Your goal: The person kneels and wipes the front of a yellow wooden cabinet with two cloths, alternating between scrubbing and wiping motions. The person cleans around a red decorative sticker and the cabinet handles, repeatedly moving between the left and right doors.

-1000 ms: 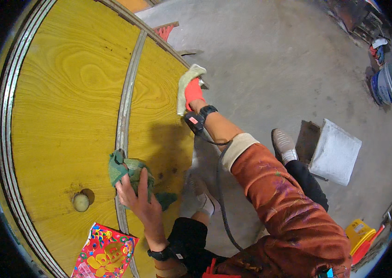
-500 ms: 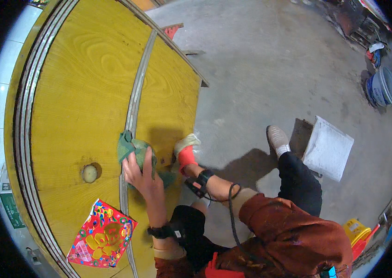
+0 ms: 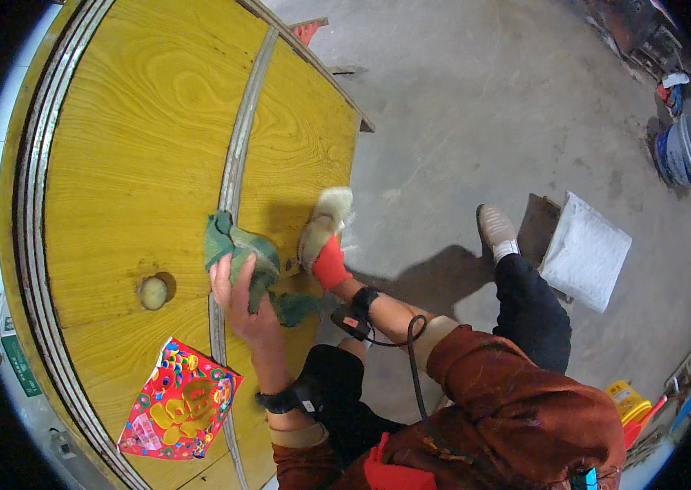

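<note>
My bare left hand (image 3: 245, 309) is closed on a crumpled green cloth (image 3: 249, 249), pressed to a yellow wood-grain panel (image 3: 145, 122) beside its grey strip (image 3: 241, 147). One loose end of the cloth hangs to the right of the fingers. My right hand (image 3: 327, 237) has a red and pale glove-like covering, and rests at the panel's right edge near the floor. Its fingers are hidden, so I cannot tell whether it grips anything. Left of my left hand, a pale round knob (image 3: 153, 293) sticks out of the panel. Below it is a red decorated paper (image 3: 180, 402) with gold shapes.
A white flat pad (image 3: 585, 251) lies on the grey concrete floor (image 3: 452, 106), right of my shoe (image 3: 496, 225). Farther right stands a blue-white bucket (image 3: 680, 153). A yellow object (image 3: 627, 402) is at the lower right. A black cable (image 3: 413, 376) runs along my right arm.
My right hand has shifted slightly up along the panel's edge, showing more of its pale part. My left hand has moved slightly left with the cloth, whose loose end now hangs out more.
</note>
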Action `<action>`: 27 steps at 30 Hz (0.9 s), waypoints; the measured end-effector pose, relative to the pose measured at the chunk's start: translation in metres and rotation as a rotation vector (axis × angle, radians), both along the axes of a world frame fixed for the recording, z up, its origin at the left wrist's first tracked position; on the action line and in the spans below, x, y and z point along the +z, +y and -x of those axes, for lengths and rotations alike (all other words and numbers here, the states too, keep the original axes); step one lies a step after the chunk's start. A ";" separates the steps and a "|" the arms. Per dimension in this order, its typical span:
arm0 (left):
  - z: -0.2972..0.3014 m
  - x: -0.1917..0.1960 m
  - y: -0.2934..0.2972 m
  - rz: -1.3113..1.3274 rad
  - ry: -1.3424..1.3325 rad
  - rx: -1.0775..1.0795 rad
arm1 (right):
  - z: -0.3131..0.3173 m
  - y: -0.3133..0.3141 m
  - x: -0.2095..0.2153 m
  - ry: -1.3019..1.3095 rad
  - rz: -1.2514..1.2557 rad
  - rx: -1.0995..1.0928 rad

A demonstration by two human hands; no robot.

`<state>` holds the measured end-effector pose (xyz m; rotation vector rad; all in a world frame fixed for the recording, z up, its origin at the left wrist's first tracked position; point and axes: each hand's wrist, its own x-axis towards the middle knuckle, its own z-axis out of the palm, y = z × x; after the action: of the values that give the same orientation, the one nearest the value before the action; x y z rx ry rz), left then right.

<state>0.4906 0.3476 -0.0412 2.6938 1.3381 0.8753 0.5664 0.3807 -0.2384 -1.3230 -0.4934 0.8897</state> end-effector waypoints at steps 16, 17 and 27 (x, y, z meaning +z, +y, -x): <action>0.041 -0.040 -0.174 0.900 -1.003 0.254 | -0.069 -0.087 0.012 1.118 -0.241 0.293; 0.045 -0.048 -0.183 0.738 -0.823 0.245 | -0.074 -0.094 0.023 1.123 -0.265 0.299; 0.037 -0.033 -0.127 0.535 -1.153 0.078 | -0.153 -0.153 0.137 0.887 -0.303 0.300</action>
<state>0.4536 0.2207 -0.0737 1.3035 1.0990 1.4446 0.7191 0.2275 -0.1011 -0.4878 -0.1087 1.4694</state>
